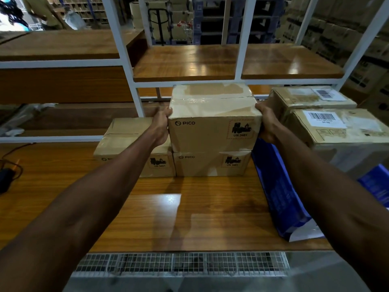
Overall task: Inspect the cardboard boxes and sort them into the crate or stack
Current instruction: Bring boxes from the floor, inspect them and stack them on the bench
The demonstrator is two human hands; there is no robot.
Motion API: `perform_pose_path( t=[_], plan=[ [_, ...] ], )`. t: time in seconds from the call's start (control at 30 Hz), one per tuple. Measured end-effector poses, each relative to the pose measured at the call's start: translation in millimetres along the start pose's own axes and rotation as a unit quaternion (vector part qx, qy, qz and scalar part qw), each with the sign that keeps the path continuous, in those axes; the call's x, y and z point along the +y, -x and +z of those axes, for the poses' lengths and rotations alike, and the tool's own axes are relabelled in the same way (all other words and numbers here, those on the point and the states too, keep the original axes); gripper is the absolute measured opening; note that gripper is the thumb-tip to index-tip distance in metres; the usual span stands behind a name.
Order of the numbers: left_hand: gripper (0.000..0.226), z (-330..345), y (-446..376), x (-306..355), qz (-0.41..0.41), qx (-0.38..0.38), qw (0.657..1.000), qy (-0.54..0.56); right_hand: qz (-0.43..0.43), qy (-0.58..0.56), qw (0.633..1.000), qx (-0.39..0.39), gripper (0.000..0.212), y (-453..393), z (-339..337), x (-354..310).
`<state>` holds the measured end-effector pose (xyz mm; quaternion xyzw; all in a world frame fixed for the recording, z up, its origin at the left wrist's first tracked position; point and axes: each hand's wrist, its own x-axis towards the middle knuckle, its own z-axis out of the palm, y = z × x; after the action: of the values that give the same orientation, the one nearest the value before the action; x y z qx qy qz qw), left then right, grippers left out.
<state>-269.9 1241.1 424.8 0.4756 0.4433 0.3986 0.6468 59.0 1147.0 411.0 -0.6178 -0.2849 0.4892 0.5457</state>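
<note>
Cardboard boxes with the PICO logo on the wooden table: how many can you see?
3. The top PICO box is gripped between both hands, a second sits beneath it, and a third lies left of that. Others may be hidden behind.

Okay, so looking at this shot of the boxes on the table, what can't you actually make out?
Head view, the only one:
- Held box: whether it rests on the lower box or is just lifted; no gap shows either way.
- Left hand and right hand: fingers wrap behind the box's sides, hidden.
- Left box: front print partly covered by the forearm.
- Barcode label: text too small.
- Blue crate: cut off by the right edge.
</note>
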Motion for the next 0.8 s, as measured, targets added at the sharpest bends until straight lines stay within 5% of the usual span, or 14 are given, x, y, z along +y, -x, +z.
perform_pose_path(
  t=[0.8],
  plan=[
    [0.034,6.7,-1.0,-3.1,0.044,0.059,0.989,-0.131,-0.014,0.014,0.998,0.055,0.055,-1.8,6.6,6.3]
  ],
)
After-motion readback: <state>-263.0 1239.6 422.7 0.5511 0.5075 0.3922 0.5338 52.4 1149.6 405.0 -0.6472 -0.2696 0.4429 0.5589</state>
